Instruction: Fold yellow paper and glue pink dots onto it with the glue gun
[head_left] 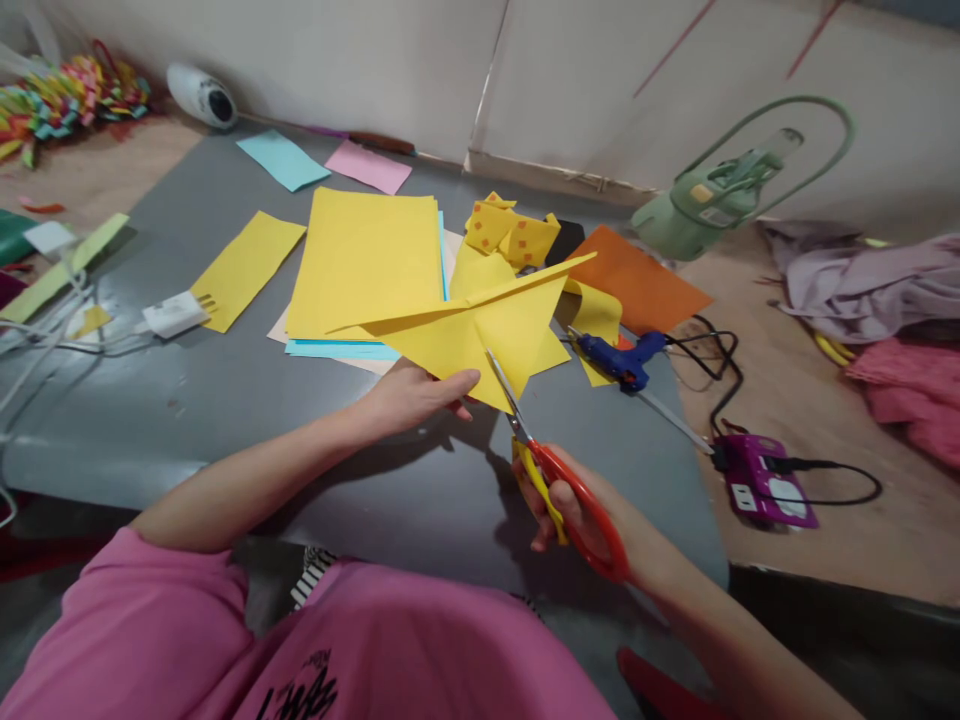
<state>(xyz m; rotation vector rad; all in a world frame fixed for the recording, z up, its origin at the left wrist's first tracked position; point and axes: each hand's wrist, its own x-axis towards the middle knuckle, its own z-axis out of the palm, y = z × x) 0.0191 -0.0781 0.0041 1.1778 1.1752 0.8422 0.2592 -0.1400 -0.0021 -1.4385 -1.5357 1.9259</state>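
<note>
My left hand pinches the lower edge of a folded sheet of yellow paper, with its thumb on top and its other fingers underneath. In my right hand is a pair of scissors with one red and one yellow handle. The blades lie across the yellow paper, pointing up and away from me, close to my left thumb. A stack of yellow sheets lies just behind, with blue and pale sheets showing beneath it.
To the right lie a blue glue gun, orange paper and a purple power socket. A green bottle leans by the wall. Left are a yellow strip, a white charger and cables. Blue paper and pink paper lie at the back.
</note>
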